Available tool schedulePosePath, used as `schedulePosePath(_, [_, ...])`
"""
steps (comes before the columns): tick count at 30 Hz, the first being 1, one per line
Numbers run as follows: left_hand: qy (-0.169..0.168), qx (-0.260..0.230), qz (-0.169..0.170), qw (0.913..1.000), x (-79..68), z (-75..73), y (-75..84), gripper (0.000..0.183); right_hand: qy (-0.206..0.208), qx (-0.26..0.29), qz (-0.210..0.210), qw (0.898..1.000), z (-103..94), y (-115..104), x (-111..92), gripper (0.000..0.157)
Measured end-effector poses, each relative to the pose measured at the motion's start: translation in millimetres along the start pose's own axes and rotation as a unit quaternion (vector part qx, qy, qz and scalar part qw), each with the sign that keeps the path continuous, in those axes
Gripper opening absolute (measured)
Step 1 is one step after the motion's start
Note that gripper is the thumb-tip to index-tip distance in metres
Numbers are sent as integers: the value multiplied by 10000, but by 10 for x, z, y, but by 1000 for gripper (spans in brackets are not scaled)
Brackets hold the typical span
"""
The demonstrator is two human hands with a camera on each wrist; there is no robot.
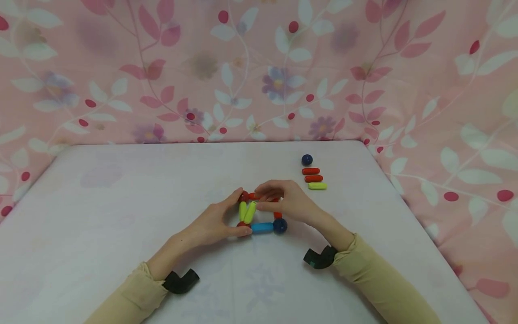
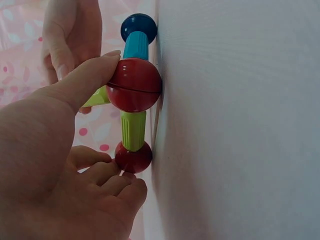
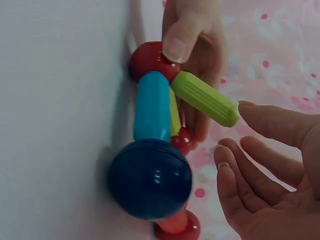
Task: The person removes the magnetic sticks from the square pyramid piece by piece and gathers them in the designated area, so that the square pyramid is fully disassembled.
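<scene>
Frame [image 1: 263, 228] likely steadied: left hand [image 1: 212, 223] grips 2 red balls [image 2: 134, 85]; right hand [image 1: 290, 200], loosely open, empty, beside raised green rod [image 3: 207, 100].

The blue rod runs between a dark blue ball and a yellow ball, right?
Not quite: the right wrist view shows a red ball, not a yellow one, at one end of the blue rod; the dark blue ball is at the other.
</scene>
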State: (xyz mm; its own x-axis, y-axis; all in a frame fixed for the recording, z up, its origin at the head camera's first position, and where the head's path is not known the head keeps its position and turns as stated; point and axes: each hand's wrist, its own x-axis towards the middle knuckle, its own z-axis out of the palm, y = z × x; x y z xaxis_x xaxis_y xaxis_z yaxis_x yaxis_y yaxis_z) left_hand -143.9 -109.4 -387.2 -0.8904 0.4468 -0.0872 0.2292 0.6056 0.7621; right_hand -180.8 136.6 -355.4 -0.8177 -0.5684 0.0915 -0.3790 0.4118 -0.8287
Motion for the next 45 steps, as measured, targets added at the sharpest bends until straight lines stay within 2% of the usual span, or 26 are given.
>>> schedulePosePath(7, [71, 96, 126, 9999, -5, -1, -3, 108, -365, 214, -94, 9991, 137, 71, 9, 38])
schedulePosePath(14, [79, 70, 173, 9998, -7, -6, -6, 109, -478, 324, -229, 9981, 202, 72, 8, 37])
schedulePosePath(21, [49, 85, 130, 9999, -2, -4, -4, 109, -516, 223, -114, 9984, 186, 76, -1, 30])
schedulePosePath(28, [24, 79, 103, 9999, 3, 1, -7, 109, -633, 168, -185, 9977, 160, 112, 8, 27])
schedulePosePath(38, [-42, 34, 69, 10000, -2, -4, 0, 110, -870, 379, 130, 9954, 142, 126, 5, 23])
schedulePosePath(45, [-42, 30, 100, 9999, -3, -5, 3, 109, -987, 399, 96, 9943, 115, 148, -6, 19])
